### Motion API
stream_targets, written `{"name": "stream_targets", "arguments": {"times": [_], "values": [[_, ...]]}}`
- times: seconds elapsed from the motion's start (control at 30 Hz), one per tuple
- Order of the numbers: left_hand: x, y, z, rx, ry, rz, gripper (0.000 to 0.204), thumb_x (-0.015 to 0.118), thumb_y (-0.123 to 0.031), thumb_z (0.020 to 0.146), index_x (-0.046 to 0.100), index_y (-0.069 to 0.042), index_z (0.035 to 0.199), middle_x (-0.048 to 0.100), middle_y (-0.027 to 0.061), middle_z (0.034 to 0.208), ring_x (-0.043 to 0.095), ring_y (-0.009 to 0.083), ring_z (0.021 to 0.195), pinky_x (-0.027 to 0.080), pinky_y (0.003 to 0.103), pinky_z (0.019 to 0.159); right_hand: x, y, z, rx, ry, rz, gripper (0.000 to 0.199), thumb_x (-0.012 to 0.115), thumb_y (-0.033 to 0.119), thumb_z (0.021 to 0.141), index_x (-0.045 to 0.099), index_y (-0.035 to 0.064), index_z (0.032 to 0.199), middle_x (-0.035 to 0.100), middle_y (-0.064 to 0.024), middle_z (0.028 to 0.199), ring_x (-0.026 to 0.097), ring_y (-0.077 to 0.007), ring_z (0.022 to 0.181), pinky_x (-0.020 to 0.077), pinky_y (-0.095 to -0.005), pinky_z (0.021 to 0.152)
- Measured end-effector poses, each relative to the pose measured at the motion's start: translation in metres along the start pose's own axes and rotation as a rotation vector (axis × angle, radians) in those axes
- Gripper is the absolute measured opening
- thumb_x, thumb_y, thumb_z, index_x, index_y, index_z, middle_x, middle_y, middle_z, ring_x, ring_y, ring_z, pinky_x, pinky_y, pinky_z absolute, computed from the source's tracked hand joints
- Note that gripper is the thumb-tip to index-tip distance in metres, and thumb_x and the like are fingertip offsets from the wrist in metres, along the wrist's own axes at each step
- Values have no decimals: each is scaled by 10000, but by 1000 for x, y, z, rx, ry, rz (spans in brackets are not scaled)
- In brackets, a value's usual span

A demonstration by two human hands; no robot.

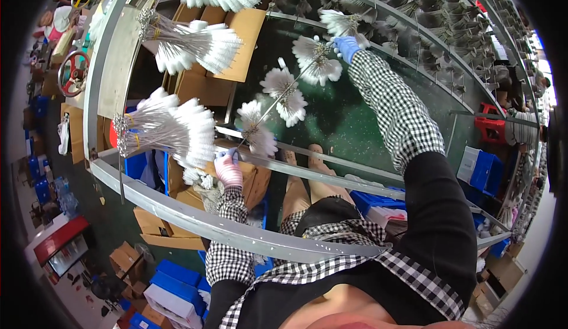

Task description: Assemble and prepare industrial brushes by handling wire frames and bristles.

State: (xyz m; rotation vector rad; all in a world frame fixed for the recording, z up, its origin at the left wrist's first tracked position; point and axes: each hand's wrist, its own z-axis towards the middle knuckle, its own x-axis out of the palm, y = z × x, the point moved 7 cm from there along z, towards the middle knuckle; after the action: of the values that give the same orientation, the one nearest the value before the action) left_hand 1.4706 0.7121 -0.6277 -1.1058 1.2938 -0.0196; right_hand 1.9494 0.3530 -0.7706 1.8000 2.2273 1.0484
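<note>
A thin metal rod (271, 107) slants between my hands, strung with several bundles of small white-bristled brushes (309, 57) on wire stems. My left hand (228, 169), in a light pinkish glove, is closed round the rod's near, lower end. Blue-gloved, my right hand (348, 48) is closed at the far, upper end, beside the topmost bundle (338, 22); its fingers partly hide what they grip. Left of the rod, more wire-stemmed brush bundles (171, 125) hang from the metal frame (177, 207), their white tips fanned toward the rod.
The grey frame's front bar crosses before my body. Cardboard boxes (251, 39) stand behind the left bundles. Rows of hanging brush bundles (467, 39) fill the far right. A red stool (490, 123) and blue bins (486, 172) stand at right, with more blue bins (174, 287) at lower left.
</note>
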Motion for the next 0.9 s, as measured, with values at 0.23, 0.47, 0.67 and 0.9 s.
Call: {"name": "stream_targets", "arguments": {"times": [0.23,0.47,0.67,0.9], "values": [[-31,11,-23,-259,-28,-239,98,679,14,867,614,16,940,567,58,936,559,141,882,525,262,814,98,15,47,-205,-309,-444,217,606,256,915,744,89,895,695,-65,722,615,-189,583,525,-348,600],[-19,12,-19,-320,-1,-415,215,713,34,837,543,-28,954,549,47,923,552,151,874,524,272,815,113,45,103,-576,-275,-968,276,631,342,934,753,96,966,713,-57,840,603,-173,666,508,-332,589],[-13,16,-25,-590,-64,-832,178,600,62,916,698,43,1064,530,29,953,517,119,901,501,259,834,148,44,142,-716,-279,-1333,270,574,293,943,739,94,1022,723,-95,930,653,-243,795,529,-353,712],[-20,-32,-19,-78,106,92,227,673,62,833,637,5,1049,567,42,997,573,141,954,498,239,872,159,62,163,-855,-314,-1714,286,517,244,953,725,92,1077,733,-133,1020,704,-312,924,550,-373,836]]}}
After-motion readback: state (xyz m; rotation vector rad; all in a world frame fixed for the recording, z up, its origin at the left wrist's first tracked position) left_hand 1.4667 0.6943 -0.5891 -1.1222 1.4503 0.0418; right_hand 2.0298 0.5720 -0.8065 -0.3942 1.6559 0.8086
